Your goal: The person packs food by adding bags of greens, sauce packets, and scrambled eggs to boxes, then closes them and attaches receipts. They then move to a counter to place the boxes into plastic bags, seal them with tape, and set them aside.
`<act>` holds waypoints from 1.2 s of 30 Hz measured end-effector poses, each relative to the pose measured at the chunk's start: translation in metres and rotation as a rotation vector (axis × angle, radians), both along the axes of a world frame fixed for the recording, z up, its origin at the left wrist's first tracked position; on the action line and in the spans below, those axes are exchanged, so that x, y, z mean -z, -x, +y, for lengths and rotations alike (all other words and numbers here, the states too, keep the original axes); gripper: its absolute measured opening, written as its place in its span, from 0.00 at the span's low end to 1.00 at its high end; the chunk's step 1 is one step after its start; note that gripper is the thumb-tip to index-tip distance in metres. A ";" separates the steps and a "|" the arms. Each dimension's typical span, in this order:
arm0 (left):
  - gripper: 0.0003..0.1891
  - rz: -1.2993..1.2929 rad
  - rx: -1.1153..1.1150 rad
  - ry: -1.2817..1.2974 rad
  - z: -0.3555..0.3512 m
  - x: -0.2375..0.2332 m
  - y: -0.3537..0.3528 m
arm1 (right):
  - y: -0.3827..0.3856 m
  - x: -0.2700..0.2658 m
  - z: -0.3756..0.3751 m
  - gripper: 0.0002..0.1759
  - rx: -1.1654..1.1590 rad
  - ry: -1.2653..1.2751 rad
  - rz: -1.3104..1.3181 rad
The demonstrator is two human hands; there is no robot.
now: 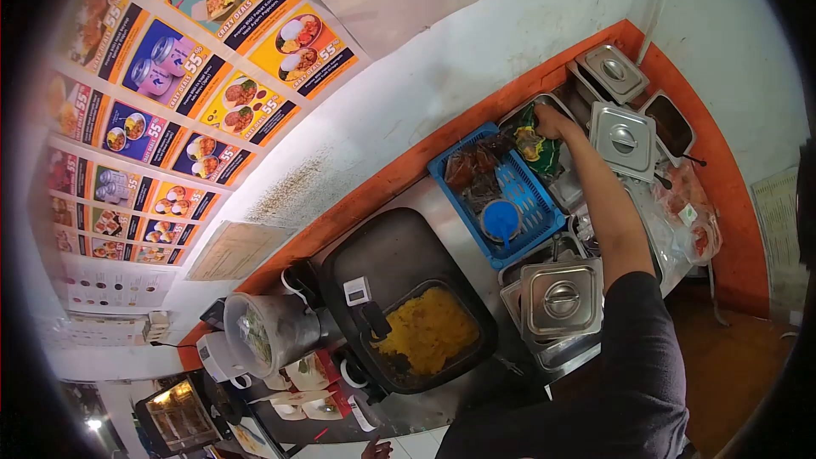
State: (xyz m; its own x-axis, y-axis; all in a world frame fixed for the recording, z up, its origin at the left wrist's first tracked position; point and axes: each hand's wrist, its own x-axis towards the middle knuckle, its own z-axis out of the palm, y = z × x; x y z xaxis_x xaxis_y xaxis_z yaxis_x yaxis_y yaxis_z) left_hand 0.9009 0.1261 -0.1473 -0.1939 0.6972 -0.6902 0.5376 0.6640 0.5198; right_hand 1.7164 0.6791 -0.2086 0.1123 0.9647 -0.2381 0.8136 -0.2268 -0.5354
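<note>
My right hand (554, 121) reaches to the far side of the counter, its fingers closed on the top of a green and yellow plastic packet (534, 143). The packet sits in a metal pan beside a blue plastic basket (489, 257). Inside the basket are dark brown bagged contents (472, 166) and a tub with a blue scoop (501, 219). My left hand (376, 450) shows only partly at the bottom edge, below the counter's front, with fingers apart and nothing visible in them.
A black electric pan (365, 246) holds yellow rice (429, 327). Lidded steel containers (561, 299) stand near my right arm, with more lids (623, 138) at the back. Left are a clear bucket (263, 336) and open food boxes (314, 408). Menu posters (178, 59) cover the wall.
</note>
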 end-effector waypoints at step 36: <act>0.23 -0.626 0.355 -0.777 0.272 -0.203 -0.373 | 0.259 -0.216 -0.282 0.15 -0.051 -0.347 1.568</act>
State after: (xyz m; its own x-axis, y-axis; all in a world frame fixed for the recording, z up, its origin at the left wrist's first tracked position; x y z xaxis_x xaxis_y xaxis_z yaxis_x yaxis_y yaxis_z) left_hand 1.2739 0.3980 0.0558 0.3438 0.9369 0.0629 0.1252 -0.1121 0.9858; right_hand 1.4571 0.3971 0.0074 -0.0528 0.9889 0.1391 -0.5585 0.0862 -0.8250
